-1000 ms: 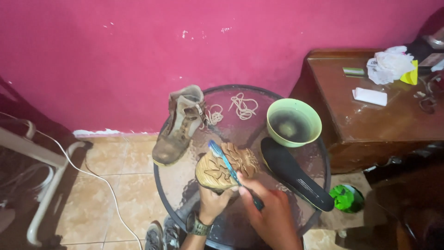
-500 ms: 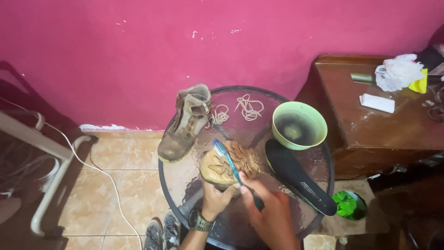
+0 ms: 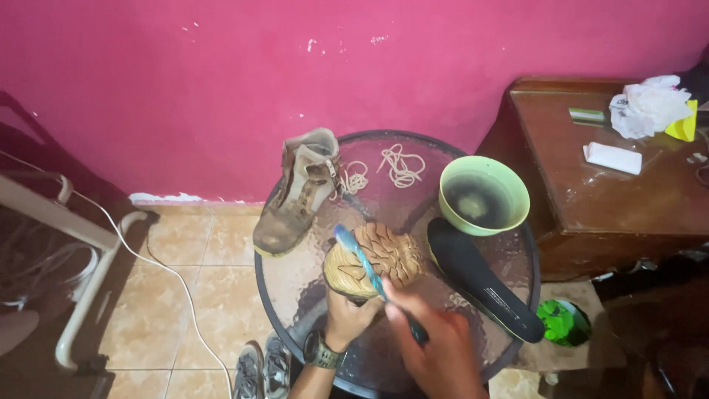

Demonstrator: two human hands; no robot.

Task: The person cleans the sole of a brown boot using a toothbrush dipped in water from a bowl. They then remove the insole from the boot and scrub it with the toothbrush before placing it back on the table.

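Head view: my left hand clamps the boot sole-up near the counter's front edge, while my right hand pinches the toothbrush, its long axis running up-left across the sole, away from my grip.

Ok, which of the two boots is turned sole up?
The boot held in the left hand, under the blue toothbrush in the right hand. The other boot stands upright by the wall.
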